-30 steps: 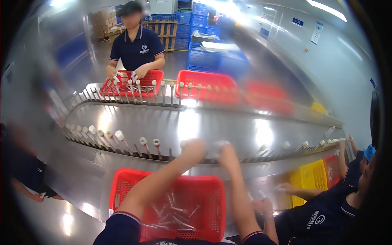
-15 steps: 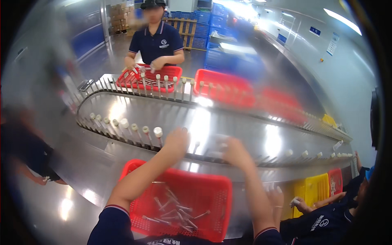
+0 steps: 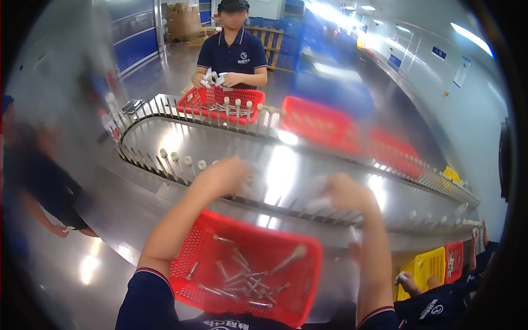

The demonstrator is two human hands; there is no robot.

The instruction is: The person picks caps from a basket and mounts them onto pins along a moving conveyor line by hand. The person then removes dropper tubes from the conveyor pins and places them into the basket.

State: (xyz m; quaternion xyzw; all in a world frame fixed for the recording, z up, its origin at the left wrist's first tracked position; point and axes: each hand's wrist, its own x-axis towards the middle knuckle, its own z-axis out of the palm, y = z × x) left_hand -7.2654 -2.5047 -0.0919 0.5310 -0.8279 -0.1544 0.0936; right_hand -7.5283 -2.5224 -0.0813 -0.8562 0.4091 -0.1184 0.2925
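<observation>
My left hand [image 3: 231,175] is over the near row of upright metal pegs [image 3: 291,204], close to a pale-topped piece [image 3: 250,179]. Motion smears its fingers. To the right, my right hand [image 3: 347,191] hovers above the same row; a whitish blur [image 3: 318,192] lies at its fingertips, too smeared to name. Below my forearms sits a red perforated basket [image 3: 247,226] with several slender silvery sticks [image 3: 242,280] scattered inside. A longer piece with a wide pale head [image 3: 297,252] is at its right side. Cream round tops [image 3: 188,160] stand on pegs left of my left hand.
The pegs line a long oval steel conveyor table [image 3: 220,144]. Across it a person [image 3: 231,55] handles pale pieces over another red basket [image 3: 190,102]. More red baskets [image 3: 319,124] are behind. Co-workers sit at right by a yellow basket [image 3: 429,267]; another person [image 3: 44,176] is left.
The whole view has shifted, so the scene sits further right. A pale-headed piece now shows in the near basket. Fewer cream tops are visible on the near row at left.
</observation>
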